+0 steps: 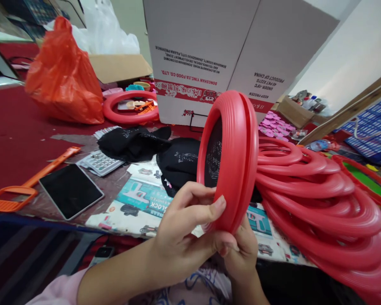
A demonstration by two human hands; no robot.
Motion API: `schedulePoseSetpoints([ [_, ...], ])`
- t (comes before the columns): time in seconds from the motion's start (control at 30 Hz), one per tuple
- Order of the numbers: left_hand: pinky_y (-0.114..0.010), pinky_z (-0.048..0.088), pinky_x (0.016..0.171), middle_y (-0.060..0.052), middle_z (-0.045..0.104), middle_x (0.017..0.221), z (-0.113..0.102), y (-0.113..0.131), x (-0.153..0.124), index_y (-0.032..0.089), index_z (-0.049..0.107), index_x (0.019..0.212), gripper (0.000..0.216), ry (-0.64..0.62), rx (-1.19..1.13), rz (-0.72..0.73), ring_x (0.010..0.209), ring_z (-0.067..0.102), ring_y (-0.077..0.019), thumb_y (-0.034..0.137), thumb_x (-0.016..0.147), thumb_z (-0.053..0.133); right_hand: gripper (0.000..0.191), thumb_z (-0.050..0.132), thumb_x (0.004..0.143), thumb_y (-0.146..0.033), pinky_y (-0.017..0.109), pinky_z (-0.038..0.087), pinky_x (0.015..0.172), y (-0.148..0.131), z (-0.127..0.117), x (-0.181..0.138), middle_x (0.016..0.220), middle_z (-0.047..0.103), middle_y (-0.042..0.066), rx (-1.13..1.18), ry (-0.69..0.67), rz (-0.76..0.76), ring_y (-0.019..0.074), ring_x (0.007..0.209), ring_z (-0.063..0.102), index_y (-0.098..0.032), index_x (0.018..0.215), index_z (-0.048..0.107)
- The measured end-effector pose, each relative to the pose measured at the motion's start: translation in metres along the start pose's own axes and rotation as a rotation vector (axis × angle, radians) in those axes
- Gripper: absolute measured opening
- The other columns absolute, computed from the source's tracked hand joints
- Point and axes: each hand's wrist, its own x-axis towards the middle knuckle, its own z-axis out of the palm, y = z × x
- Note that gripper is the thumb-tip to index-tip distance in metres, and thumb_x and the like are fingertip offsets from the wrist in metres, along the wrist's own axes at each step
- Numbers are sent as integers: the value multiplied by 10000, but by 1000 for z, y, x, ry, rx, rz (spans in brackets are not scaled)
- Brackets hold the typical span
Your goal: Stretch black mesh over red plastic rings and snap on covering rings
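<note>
Two red plastic rings [233,169], pressed face to face with a narrow slit between them, stand upright in front of me. My left hand [186,224] is closed around their lower left edge, its fingers bent against the ridged side. From below, my right hand [246,250] grips the bottom of the rings, most of its fingers hidden behind them. Both thumbs lie close together near the lower rim. Just right of the held pair, a heap of similar red rings [317,203] overlaps along the table. Black sparkly cloth [180,159] lies behind the rings and shows through their opening.
A large white carton [203,51] blocks the back. To the left are a tablet [71,190], a calculator [100,162], an orange plastic tool [28,186] and an orange bag [65,80]. Pink pieces [276,126] and a blue crate [371,127] sit at the right.
</note>
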Motion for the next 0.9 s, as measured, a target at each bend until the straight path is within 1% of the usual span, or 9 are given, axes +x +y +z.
schedulePoseSetpoints([
  [0.1, -234, 556, 775, -71, 501, 1088, -2, 4, -4, 230, 535, 1284, 540, -7, 11, -6, 952, 557, -139, 131, 783, 710, 383, 506, 900, -493, 332, 517, 732, -6, 1, 3, 995, 580, 63, 135, 17, -59, 206, 878, 589, -316, 1224, 609],
  [0.23, -272, 571, 762, -86, 502, 1100, -4, 6, -8, 232, 534, 1284, 534, -8, -10, -6, 970, 565, -169, 134, 787, 704, 417, 517, 895, -494, 322, 514, 736, -7, 4, 1, 1008, 567, 60, 162, 22, -93, 195, 885, 575, -312, 1264, 585],
  [0.33, -259, 581, 699, -86, 489, 1116, -3, 6, -10, 247, 521, 1302, 553, -7, -50, -20, 939, 579, -166, 134, 790, 697, 423, 526, 897, -476, 342, 506, 822, -6, 4, -2, 1085, 545, 69, 139, 10, -105, 216, 1015, 552, -304, 1280, 569],
  [0.43, -266, 581, 713, -86, 478, 1116, -1, 6, -11, 255, 518, 1307, 546, -2, -64, -22, 949, 576, -167, 132, 802, 685, 469, 514, 904, -473, 355, 492, 892, -5, 3, -4, 1183, 510, 87, 121, 15, -125, 235, 1145, 507, -290, 1336, 517],
  [0.53, -282, 573, 739, -86, 491, 1091, 0, 5, -13, 257, 522, 1296, 532, -11, -42, -9, 946, 568, -168, 137, 804, 685, 465, 503, 907, -482, 338, 495, 898, -4, 3, -5, 1133, 516, 74, 117, 17, -133, 219, 1130, 515, -303, 1335, 519],
  [0.6, -302, 563, 753, -101, 505, 1093, -1, 4, -14, 230, 512, 1302, 535, -13, -11, 11, 949, 554, -178, 137, 805, 683, 480, 491, 911, -487, 342, 504, 889, -4, 3, -4, 1090, 522, 73, 104, 5, -132, 215, 1096, 529, -300, 1352, 505],
  [0.73, -370, 544, 795, -138, 524, 1090, -4, 5, -16, 163, 502, 1298, 526, 11, 66, 25, 988, 530, -222, 108, 799, 661, 471, 490, 925, -431, 398, 513, 895, -6, 5, -1, 1164, 517, 105, 92, -6, -128, 248, 1128, 529, -283, 1372, 483],
  [0.8, -367, 547, 786, -139, 531, 1075, -6, 7, -16, 157, 507, 1293, 516, 9, 87, 32, 983, 531, -224, 98, 800, 651, 444, 504, 924, -392, 407, 522, 882, -8, 5, 1, 1201, 514, 110, 96, -10, -129, 258, 1136, 533, -290, 1356, 496],
  [0.9, -358, 551, 804, -133, 527, 1081, -6, 9, -18, 172, 501, 1312, 516, 18, 118, 30, 1006, 531, -223, 96, 816, 622, 440, 501, 926, -366, 408, 526, 878, -12, 8, 4, 1187, 523, 107, 76, -25, -118, 258, 1119, 548, -297, 1360, 481],
])
